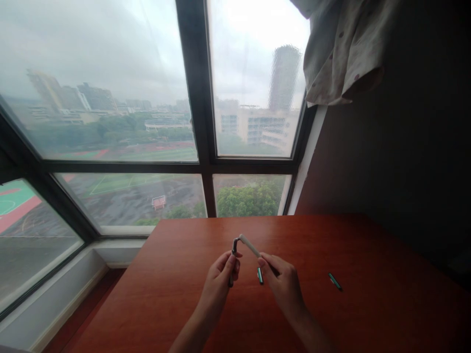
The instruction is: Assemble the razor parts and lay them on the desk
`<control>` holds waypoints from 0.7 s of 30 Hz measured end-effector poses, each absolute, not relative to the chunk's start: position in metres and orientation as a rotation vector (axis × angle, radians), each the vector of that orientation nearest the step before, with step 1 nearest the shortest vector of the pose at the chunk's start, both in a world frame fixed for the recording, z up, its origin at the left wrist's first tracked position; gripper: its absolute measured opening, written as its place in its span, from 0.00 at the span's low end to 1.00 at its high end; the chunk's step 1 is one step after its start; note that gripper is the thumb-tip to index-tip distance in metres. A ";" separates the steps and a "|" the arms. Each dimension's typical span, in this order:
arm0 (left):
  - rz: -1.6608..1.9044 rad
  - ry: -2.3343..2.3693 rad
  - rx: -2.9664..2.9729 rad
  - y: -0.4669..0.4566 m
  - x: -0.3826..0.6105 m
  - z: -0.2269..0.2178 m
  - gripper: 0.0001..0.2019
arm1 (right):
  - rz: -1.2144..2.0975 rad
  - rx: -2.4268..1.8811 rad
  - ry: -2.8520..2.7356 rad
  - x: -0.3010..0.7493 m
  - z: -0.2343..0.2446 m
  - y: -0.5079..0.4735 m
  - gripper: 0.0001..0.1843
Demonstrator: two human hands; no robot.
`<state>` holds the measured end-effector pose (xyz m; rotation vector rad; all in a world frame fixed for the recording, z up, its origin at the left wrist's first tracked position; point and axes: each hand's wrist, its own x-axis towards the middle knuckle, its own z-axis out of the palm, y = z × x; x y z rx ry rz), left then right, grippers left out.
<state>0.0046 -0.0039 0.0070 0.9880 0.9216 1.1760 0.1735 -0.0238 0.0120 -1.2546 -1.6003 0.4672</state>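
Closest to me on the head feed: the left hand (222, 272), pinching a slim dark metallic piece with a bent neck (235, 244), and the right hand (281, 278), closed round a thin pale stick (250, 245). Tips meet or nearly do; can't tell if they're joined. Progress-wise, looks mid-job to me: both pieces are up off the surface, but one small dark-and-green bar (260, 275) lies loose just beside the right hand and a second dark-and-green bar (334, 281) sits further right. How much is left, no idea from here. Surface is a smooth reddish-brown table (162, 289). Beyond it I get big dark-framed windows (202, 122) over a sports field (128, 181), a pale spotted cloth (342, 59) hanging top right, and a dim wall (368, 166).
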 end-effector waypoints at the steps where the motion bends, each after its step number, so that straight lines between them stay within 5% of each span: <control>1: 1.177 0.920 0.988 -0.004 0.005 0.007 0.18 | 0.466 -1.258 -1.604 0.174 0.012 -0.024 0.19; 21: 1.182 0.952 0.978 -0.002 0.004 0.008 0.21 | 0.398 -1.287 -1.587 0.176 0.009 -0.022 0.21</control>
